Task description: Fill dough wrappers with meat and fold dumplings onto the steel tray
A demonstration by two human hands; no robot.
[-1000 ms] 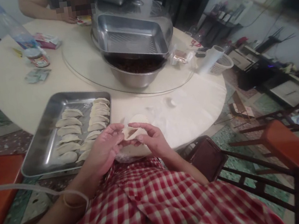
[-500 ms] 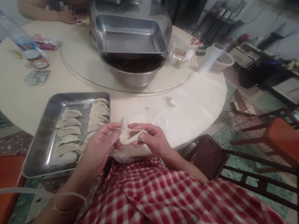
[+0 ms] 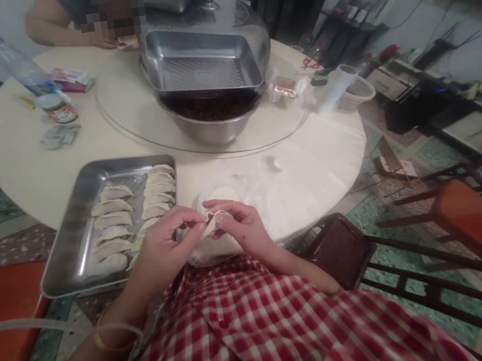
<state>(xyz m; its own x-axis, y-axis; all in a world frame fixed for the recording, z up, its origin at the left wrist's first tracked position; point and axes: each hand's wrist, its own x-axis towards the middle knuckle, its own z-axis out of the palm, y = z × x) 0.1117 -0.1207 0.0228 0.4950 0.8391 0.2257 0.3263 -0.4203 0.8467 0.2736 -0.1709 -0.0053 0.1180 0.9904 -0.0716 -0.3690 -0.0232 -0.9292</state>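
One folded wrapper (image 3: 210, 227), above near tabletop (image 3: 321, 175) edge, right of tray (image 3: 70, 252) | grip: left hand (image 3: 169, 238) pinched on left end, right hand (image 3: 246, 228) on right | gape narrower than 0.5 s ago; closure seems partway

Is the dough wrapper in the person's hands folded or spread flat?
Folded: the dough wrapper is doubled over, held by the left hand and right hand. Whether it is fully sealed, I cannot tell.
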